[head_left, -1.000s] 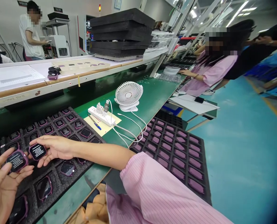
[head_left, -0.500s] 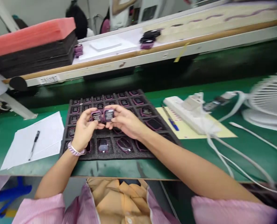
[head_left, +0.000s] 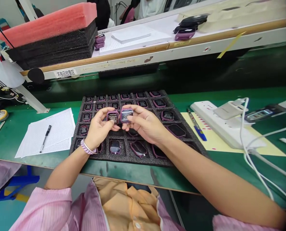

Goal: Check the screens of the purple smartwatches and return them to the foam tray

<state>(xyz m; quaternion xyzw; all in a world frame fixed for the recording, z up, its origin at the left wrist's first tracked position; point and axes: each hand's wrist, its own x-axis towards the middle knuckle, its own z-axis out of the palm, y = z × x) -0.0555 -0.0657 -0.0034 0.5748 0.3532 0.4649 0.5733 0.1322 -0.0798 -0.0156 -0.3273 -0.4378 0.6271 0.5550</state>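
My left hand (head_left: 101, 126) is closed on a purple smartwatch (head_left: 112, 118) with lines of pale text on its dark screen. A second purple smartwatch (head_left: 126, 115), also showing text, is pinched between the thumb and fingers of my right hand (head_left: 146, 123). The two watches are held side by side, screens up, over a dark grey foam tray (head_left: 143, 160). In the tray's compartments lie several more purple watches, such as one with a lit text screen (head_left: 167, 115) and one with a dark screen (head_left: 114, 147). My hands hide some middle compartments.
Left of the tray, a black pen (head_left: 45, 138) lies on paper sheets (head_left: 61, 128). To the right are a blue pen (head_left: 199, 130), a white power strip (head_left: 226, 128) and loose cables. A shelf (head_left: 155, 53) above carries red and black foam (head_left: 51, 24).
The camera view has shifted, so the bench and tray appear farther right. Both hands still hold the two watches side by side over the tray.
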